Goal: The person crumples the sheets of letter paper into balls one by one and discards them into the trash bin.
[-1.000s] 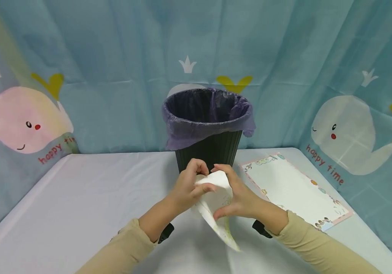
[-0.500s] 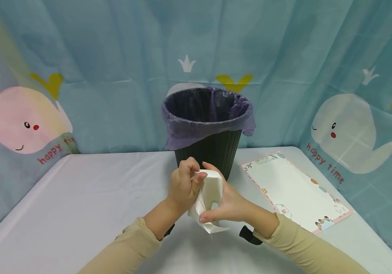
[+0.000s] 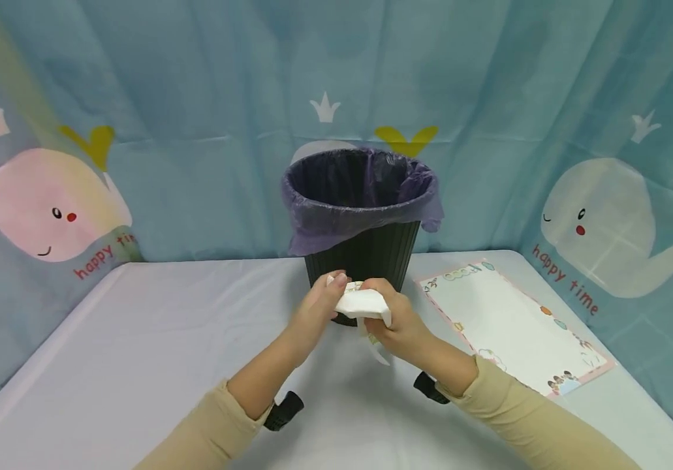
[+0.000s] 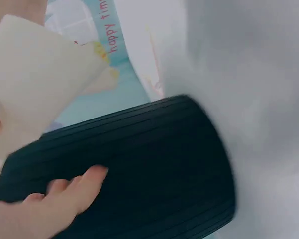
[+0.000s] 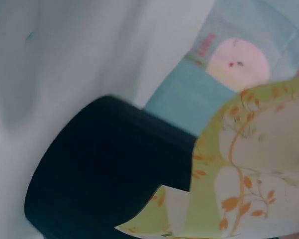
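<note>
Paper (image 3: pixel 364 304): I saw it bent between the two hands, above the white table (image 3: pixel 195 320) and before the lower part of the bin; one strip hung below. The right wrist view gave me its green border with orange leaves.
Pink whale (image 3: pixel 48 202): it was printed on the blue curtain (image 3: pixel 207 189) at the left.
Left hand (image 3: pixel 314 311): it touched the paper's left end; in the left wrist view I saw its fingers loosely extended, with the thumb tip at the paper.
Bin (image 3: pixel 365 251): it stood upright behind the hands, a purple bag (image 3: pixel 336 228) folded over its rim.
Right hand (image 3: pixel 402 324): it grasped the paper's right end, fingers curled round it.
Pink-bordered sheet (image 3: pixel 515 323): it lay flat on the table, right of the bin.
</note>
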Motion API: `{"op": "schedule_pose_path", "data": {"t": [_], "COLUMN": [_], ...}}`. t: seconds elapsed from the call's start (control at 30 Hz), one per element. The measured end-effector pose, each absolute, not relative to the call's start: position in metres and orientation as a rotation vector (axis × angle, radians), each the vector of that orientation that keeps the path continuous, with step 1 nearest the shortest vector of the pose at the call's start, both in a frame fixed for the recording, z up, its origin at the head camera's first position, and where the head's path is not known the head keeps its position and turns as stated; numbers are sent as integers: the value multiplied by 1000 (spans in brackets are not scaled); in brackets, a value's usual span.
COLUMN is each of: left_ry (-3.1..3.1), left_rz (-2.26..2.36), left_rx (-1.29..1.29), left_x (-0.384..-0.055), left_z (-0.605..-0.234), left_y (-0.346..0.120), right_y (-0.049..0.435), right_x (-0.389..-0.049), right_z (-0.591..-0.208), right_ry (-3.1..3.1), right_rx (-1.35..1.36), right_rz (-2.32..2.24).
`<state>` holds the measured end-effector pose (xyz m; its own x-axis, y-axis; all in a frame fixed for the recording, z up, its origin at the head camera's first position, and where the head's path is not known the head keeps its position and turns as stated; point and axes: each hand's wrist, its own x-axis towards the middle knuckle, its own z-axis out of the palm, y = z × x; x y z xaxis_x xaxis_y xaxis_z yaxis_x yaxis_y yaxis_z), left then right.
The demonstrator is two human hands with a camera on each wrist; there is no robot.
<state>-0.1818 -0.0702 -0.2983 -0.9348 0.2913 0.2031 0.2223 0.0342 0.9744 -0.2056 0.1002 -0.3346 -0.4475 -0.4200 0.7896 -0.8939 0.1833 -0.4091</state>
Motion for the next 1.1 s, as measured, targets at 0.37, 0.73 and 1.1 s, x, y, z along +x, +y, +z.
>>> {"op": "schedule_pose_path", "data": {"t": [0.37,0.73,1.1], "left_ry": [1565,1291,1678], "left_rz": [1922,2133,2335], "left_rx": [693,607,281], "left_x": [-201,-204,-190], "left_z": [-309,-315,-311], "left_y": [-88,-87,-74], "right_y": [91,84,87], "right_x": [-219,-218,-214], "right_z": [-331,-321,-321], "right_ry": [-1786,-1813,-1926], "right_rx": [1343,1410,1434], "right_rz": [945,711,681]}}
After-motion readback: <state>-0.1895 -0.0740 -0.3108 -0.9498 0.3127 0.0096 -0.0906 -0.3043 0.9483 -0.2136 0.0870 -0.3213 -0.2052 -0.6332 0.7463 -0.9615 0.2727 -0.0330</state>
